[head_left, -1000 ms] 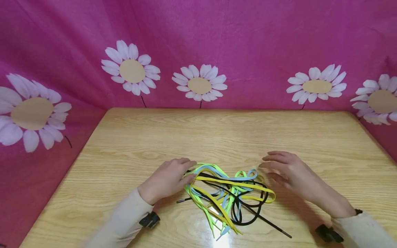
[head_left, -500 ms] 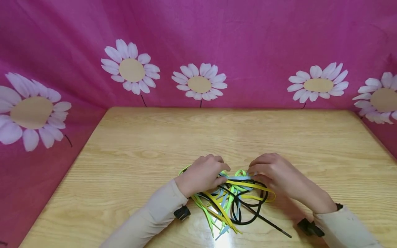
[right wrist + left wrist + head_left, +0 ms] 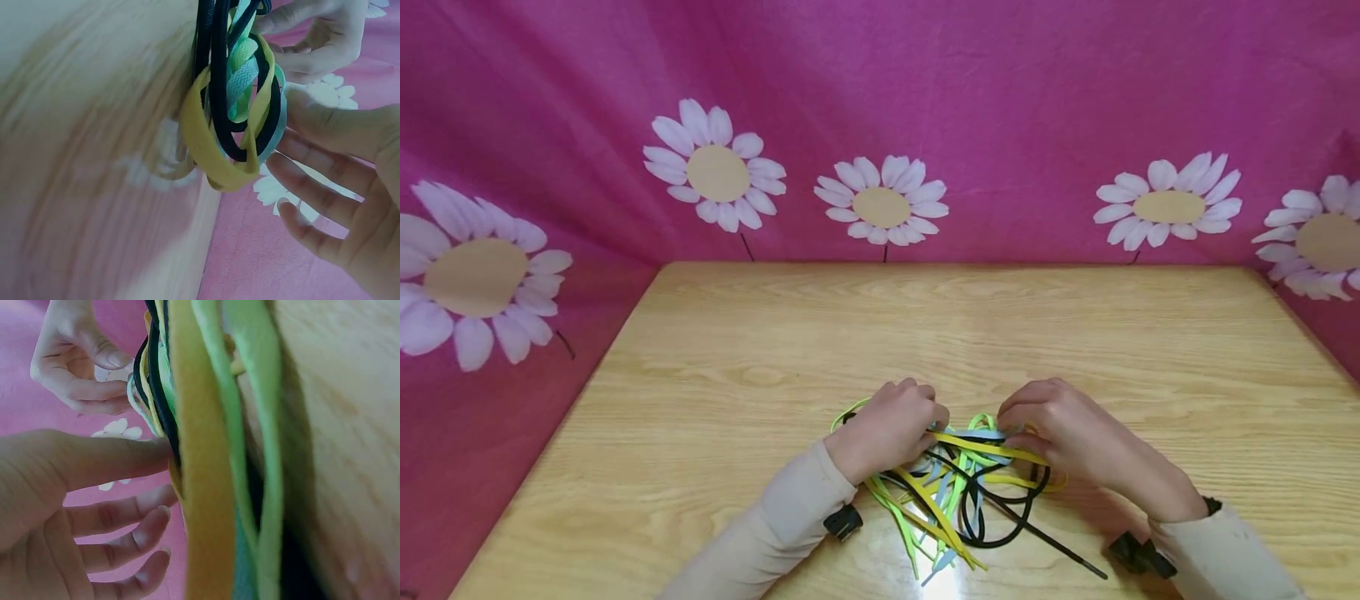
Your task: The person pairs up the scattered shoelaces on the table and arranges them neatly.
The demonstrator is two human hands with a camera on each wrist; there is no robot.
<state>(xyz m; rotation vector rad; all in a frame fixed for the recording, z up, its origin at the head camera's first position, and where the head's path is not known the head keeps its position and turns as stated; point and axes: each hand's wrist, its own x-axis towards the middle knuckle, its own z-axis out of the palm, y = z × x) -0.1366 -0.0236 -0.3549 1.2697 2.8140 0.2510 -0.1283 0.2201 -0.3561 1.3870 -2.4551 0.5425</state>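
Note:
A loose tangle of shoelaces lies on the table in front of me: a yellow shoelace (image 3: 977,444), a black shoelace (image 3: 1051,535), a neon green shoelace (image 3: 907,527) and a light blue shoelace (image 3: 944,560). My left hand (image 3: 887,433) pinches the bundle at its left part with thumb and index finger, the other fingers loosely curled. At the right end, my right hand (image 3: 1063,425) pinches the looped laces near the blue and yellow bends. In the right wrist view the yellow loop (image 3: 209,150) hangs over the black one beside my right thumb.
The wooden table (image 3: 820,325) extends behind and to both sides of the laces. A pink cloth (image 3: 1015,125) with white daisies hangs behind it and along the sides. Dark wrist cameras (image 3: 842,522) sit under both sleeves.
My left hand has moved right, over the bundle, and my right hand has come in left to its looped end. Both now pinch the laces, which lie nearly as before.

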